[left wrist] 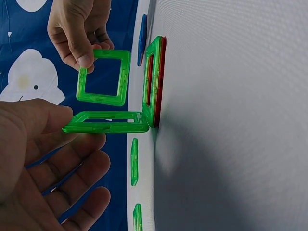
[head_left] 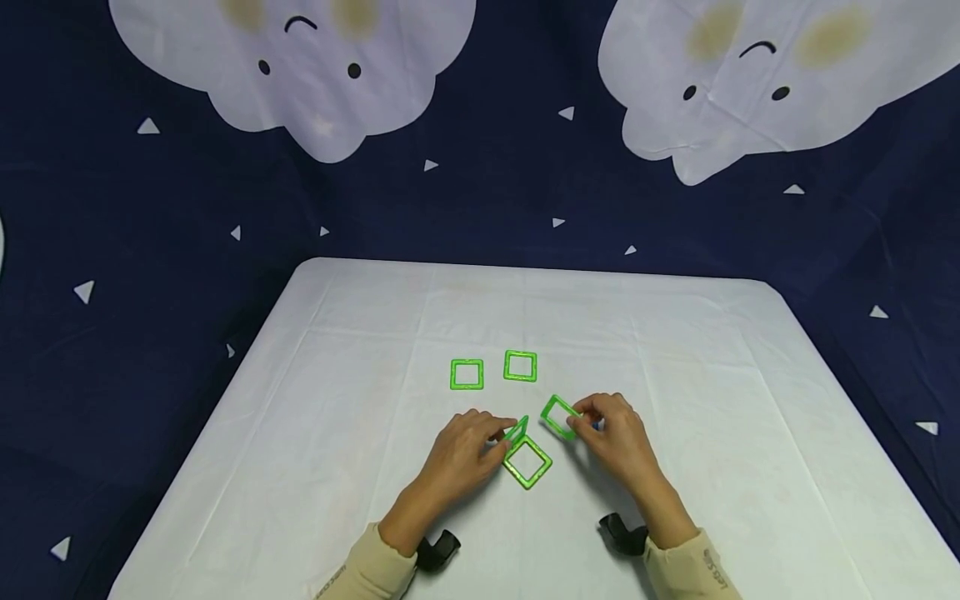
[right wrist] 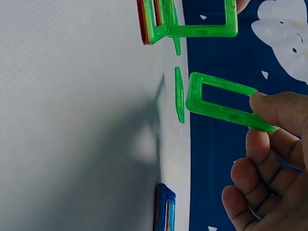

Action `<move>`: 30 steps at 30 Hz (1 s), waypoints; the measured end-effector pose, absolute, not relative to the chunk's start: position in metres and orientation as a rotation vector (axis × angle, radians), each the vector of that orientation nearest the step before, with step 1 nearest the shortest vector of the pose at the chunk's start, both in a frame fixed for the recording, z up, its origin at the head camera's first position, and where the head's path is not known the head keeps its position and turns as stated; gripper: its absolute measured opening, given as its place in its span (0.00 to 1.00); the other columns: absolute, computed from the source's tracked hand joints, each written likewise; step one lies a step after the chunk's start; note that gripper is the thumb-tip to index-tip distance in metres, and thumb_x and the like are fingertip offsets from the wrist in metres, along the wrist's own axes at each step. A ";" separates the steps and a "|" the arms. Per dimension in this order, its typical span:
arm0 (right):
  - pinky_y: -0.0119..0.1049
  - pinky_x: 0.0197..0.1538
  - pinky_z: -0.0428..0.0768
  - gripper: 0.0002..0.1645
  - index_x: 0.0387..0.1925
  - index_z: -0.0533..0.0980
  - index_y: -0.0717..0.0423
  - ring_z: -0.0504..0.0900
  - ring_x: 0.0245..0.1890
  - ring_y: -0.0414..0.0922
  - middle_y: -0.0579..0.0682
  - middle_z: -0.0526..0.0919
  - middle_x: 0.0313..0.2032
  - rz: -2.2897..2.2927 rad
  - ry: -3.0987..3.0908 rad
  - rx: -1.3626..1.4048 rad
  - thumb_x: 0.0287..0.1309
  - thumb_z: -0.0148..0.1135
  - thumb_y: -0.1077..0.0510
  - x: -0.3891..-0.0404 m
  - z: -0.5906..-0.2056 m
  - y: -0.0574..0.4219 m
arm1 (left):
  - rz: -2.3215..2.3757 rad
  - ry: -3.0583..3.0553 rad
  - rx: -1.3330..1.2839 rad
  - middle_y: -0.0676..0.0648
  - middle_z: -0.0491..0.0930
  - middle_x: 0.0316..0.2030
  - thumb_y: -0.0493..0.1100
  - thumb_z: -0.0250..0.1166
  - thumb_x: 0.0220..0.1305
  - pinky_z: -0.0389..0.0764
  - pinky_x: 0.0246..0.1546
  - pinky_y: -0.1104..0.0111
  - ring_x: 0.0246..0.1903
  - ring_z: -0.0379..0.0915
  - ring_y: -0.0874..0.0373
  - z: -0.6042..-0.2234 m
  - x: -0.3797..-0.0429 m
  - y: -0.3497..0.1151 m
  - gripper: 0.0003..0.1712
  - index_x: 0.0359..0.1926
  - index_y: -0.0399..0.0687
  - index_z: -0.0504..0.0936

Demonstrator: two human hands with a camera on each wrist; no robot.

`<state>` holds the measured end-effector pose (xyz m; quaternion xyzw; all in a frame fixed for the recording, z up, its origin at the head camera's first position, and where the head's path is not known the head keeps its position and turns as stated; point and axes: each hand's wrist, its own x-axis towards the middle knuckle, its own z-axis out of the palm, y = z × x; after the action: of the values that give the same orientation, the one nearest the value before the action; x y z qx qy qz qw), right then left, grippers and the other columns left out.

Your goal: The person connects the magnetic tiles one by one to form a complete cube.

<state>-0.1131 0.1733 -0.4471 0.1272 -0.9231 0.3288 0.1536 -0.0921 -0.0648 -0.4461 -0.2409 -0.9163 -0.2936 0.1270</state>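
Note:
My left hand (head_left: 468,454) pinches a green square tile frame (left wrist: 106,128) between thumb and index finger. That tile stands tilted up along one edge of a flat green square frame (head_left: 540,474). Beneath the flat frame a red layer (left wrist: 162,86) shows in the left wrist view. Off to the right, my right hand (head_left: 615,433) pinches another green square frame (right wrist: 226,113) at one side, raised above the table and apart from the joined pieces. A blue piece (right wrist: 166,207) lies on the table near the right hand, mostly hidden in the head view.
Two more green square frames, a left one (head_left: 467,387) and a right one (head_left: 521,379), lie flat farther back on the white table (head_left: 360,333). Dark blue cloth with clouds (head_left: 322,108) surrounds the table. Black devices (head_left: 622,535) sit at both wrists.

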 end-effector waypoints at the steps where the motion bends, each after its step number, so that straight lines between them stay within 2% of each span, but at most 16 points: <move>1: 0.32 0.32 0.69 0.08 0.27 0.81 0.56 0.72 0.29 0.39 0.41 0.75 0.20 0.940 -2.640 0.369 0.43 0.73 0.62 -0.113 -0.447 0.173 | -0.855 -2.666 -0.702 0.58 0.81 0.28 0.44 0.67 0.56 0.71 0.35 0.72 0.28 0.70 0.66 -0.446 -0.092 -0.065 0.14 0.45 0.54 0.85; 16: 0.33 0.33 0.69 0.08 0.27 0.81 0.56 0.71 0.28 0.38 0.41 0.74 0.20 0.905 -2.646 0.355 0.42 0.74 0.62 -0.109 -0.448 0.166 | -0.843 -2.669 -0.701 0.58 0.81 0.28 0.45 0.68 0.56 0.70 0.33 0.72 0.29 0.71 0.66 -0.446 -0.092 -0.065 0.14 0.45 0.54 0.85; 30: 0.30 0.31 0.70 0.08 0.27 0.81 0.56 0.71 0.28 0.38 0.40 0.75 0.20 0.892 -2.628 0.430 0.42 0.74 0.62 -0.105 -0.451 0.157 | -0.837 -2.656 -0.715 0.57 0.82 0.27 0.44 0.68 0.55 0.69 0.32 0.73 0.28 0.71 0.66 -0.447 -0.093 -0.065 0.14 0.44 0.53 0.85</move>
<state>-0.1046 0.1571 -0.4514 0.1509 -0.9229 0.3132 0.1657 -0.0928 -0.0653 -0.4469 -0.2465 -0.9156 -0.2887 0.1328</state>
